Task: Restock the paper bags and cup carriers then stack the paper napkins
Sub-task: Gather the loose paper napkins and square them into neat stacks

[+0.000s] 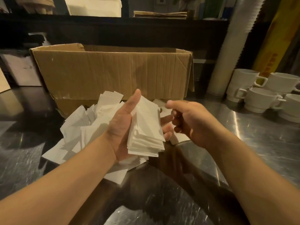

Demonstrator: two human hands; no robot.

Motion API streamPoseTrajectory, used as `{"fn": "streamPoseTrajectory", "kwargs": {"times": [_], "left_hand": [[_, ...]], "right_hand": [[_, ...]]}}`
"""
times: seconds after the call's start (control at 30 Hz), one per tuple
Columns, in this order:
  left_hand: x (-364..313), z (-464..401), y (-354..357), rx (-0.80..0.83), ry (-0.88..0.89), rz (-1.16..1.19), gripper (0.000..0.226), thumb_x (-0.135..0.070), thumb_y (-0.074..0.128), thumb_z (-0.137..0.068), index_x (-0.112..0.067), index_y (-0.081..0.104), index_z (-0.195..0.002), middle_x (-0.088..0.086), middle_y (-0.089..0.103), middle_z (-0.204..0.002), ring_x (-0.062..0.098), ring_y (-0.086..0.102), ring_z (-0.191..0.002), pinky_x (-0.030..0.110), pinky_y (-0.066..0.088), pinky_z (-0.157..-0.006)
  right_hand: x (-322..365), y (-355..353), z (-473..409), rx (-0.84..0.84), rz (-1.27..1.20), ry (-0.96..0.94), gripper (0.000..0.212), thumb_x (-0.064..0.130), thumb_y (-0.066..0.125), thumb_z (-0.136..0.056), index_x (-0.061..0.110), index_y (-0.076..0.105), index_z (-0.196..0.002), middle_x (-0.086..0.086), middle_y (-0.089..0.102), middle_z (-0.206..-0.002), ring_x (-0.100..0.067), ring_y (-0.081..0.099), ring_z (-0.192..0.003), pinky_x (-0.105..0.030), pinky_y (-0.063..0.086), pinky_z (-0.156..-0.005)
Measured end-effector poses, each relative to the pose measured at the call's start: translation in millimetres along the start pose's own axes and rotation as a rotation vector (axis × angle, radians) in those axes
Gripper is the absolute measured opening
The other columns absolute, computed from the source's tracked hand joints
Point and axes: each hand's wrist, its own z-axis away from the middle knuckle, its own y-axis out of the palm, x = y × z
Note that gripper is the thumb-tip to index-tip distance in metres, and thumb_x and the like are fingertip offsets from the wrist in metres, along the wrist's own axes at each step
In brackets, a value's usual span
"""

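1. Left hand cradles a stack of paper napkins on edge: thumb up along the near face, fingertips showing past the far side, fingers curled round it. The stack is off the tabletop, just above the loose pile.
2. Right hand is just right of the stack, fingers loosely curled, thumb forward, holding nothing that I can see; it looks close to the left fingertips but contact cannot be told.
3. Loose napkins lie scattered on the tabletop in front of the cardboard box, some overlapping and bent.
4. Risk: the stack's lower edges look fanned and uneven. A slack grip could let the outer sheets slide off into the pile.
5. Risk: squaring the stack with a hard tap from the right hand may crease the thin sheets or push the middle ones out.
6. Risk: the tabletop shines, possibly smeared or damp; I cannot tell. Napkins set down there might soil.
7. Risk: white mugs stand stacked at the right; a wide sweep of the right arm could knock them.
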Motion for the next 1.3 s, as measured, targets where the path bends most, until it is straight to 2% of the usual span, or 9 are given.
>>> {"fn": "streamPoseTrajectory", "kwargs": {"times": [0.13, 0.2, 0.33, 0.63, 0.77, 0.9, 1.07, 1.17, 1.3], "left_hand": [[-1.3, -1.2, -2.7, -0.015, 0.010, 0.087, 0.061, -0.047, 0.068, -0.089, -0.011, 0.051, -0.135, 0.013, 0.066, -0.109, 0.029, 0.065, -0.088, 0.045, 0.056, -0.086], [-2.0, -2.5, -3.8, -0.032, 0.015, 0.133, 0.056, -0.046, 0.067, -0.090, -0.014, 0.051, -0.133, 0.011, 0.063, -0.105, 0.028, 0.063, -0.086, 0.043, 0.056, -0.083], [-3.1, -6.1, -5.8, -0.066, 0.026, 0.187, 0.053, -0.044, 0.067, -0.088, -0.014, 0.053, -0.129, 0.011, 0.064, -0.101, 0.027, 0.061, -0.081, 0.042, 0.055, -0.075], [-3.2, -4.7, -2.3, -0.057, 0.007, 0.221, 0.045, -0.038, 0.064, -0.087, -0.011, 0.053, -0.121, 0.012, 0.062, -0.100, 0.027, 0.058, -0.076, 0.040, 0.056, -0.071], [-3.5, -5.2, -2.5, -0.062, -0.007, 0.206, 0.047, -0.039, 0.064, -0.086, -0.013, 0.054, -0.123, 0.011, 0.063, -0.100, 0.025, 0.059, -0.076, 0.040, 0.056, -0.073], [-3.1, -5.1, -2.1, -0.080, -0.005, 0.189, 0.048, -0.039, 0.064, -0.085, -0.013, 0.056, -0.125, 0.012, 0.065, -0.101, 0.025, 0.061, -0.075, 0.039, 0.057, -0.072], [-2.6, -5.3, -0.9, -0.091, -0.004, 0.175, 0.049, -0.039, 0.064, -0.085, -0.013, 0.057, -0.125, 0.012, 0.066, -0.101, 0.025, 0.061, -0.075, 0.039, 0.056, -0.073], [-2.1, -5.2, -1.1, -0.094, -0.007, 0.167, 0.049, -0.039, 0.065, -0.084, -0.013, 0.058, -0.125, 0.012, 0.066, -0.102, 0.025, 0.062, -0.075, 0.040, 0.056, -0.073], [-2.2, -5.9, -2.2, -0.099, -0.005, 0.149, 0.051, -0.039, 0.065, -0.084, -0.013, 0.058, -0.127, 0.013, 0.066, -0.103, 0.025, 0.063, -0.076, 0.041, 0.056, -0.074]], "right_hand": [[-9.1, -21.3, -21.6, -0.318, 0.371, -0.076, 0.012, 0.032, 0.062, -0.100, 0.025, 0.057, -0.108, 0.001, 0.062, -0.098, -0.016, 0.059, -0.086, -0.029, 0.050, -0.065], [-16.7, -26.9, -30.4, -0.301, 0.530, -0.007, 0.027, 0.037, 0.069, -0.095, 0.024, 0.055, -0.114, -0.001, 0.062, -0.105, -0.020, 0.061, -0.092, -0.033, 0.056, -0.067], [-19.6, -23.4, -33.0, -0.178, 0.750, 0.131, 0.059, 0.053, 0.076, -0.084, 0.021, 0.058, -0.130, -0.001, 0.060, -0.110, -0.024, 0.062, -0.097, -0.043, 0.060, -0.088], [-21.6, -23.2, -33.5, -0.177, 0.692, 0.052, 0.058, 0.035, 0.082, -0.084, 0.025, 0.048, -0.130, 0.000, 0.056, -0.113, -0.020, 0.058, -0.092, -0.042, 0.060, -0.087], [-23.3, -25.7, -33.4, -0.204, 0.606, 0.002, 0.070, 0.031, 0.082, -0.083, 0.024, 0.038, -0.137, 0.005, 0.053, -0.099, -0.020, 0.059, -0.092, -0.041, 0.059, -0.087], [-22.8, -24.7, -34.1, -0.192, 0.685, 0.022, 0.050, 0.034, 0.080, -0.086, 0.024, 0.052, -0.126, 0.000, 0.057, -0.114, -0.023, 0.058, -0.097, -0.039, 0.060, -0.085], [-22.3, -22.9, -40.8, -0.146, 0.763, 0.117, 0.050, 0.041, 0.079, -0.087, 0.021, 0.059, -0.128, -0.001, 0.058, -0.116, -0.024, 0.060, -0.098, -0.042, 0.060, -0.089], [-21.0, -21.0, -39.7, -0.129, 0.769, 0.133, 0.050, 0.042, 0.076, -0.089, 0.018, 0.061, -0.130, 0.000, 0.058, -0.111, -0.022, 0.059, -0.095, -0.038, 0.060, -0.088], [-21.1, -16.5, -35.4, -0.103, 0.825, 0.164, 0.056, 0.054, 0.073, -0.087, 0.019, 0.063, -0.130, 0.003, 0.057, -0.095, -0.019, 0.060, -0.090, -0.031, 0.056, -0.077]]}}
